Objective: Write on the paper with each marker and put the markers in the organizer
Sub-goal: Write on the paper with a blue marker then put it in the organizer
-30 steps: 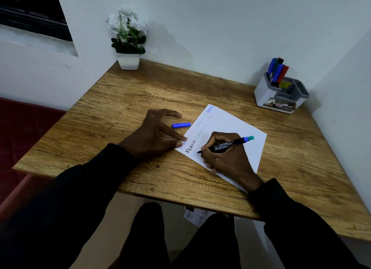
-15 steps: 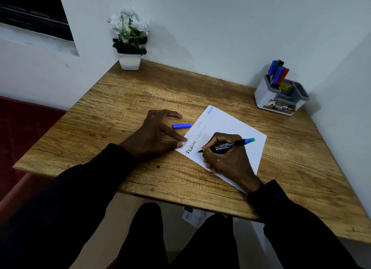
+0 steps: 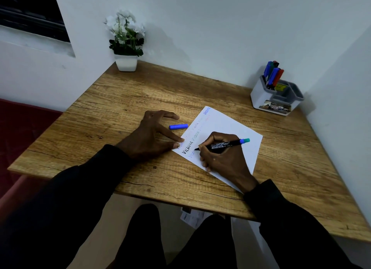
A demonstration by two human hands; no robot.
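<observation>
wooden table [image 3: 120,100] with paper [image 3: 224,126], blue cap [image 3: 178,126] beside it, organizer [image 3: 259,96] and potted plant [image 3: 126,62] at back

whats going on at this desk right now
A person is writing on the paper with a black marker gripped in the right hand. The left hand rests spread on the table, fingertips on the paper's edge. A loose blue cap lies beside the sheet. Several other markers already stand in the organizer at the far right corner.

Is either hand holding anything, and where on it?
The right hand grips a black marker low on its barrel, near the tip. The left hand holds nothing; its fingers press the paper.
</observation>
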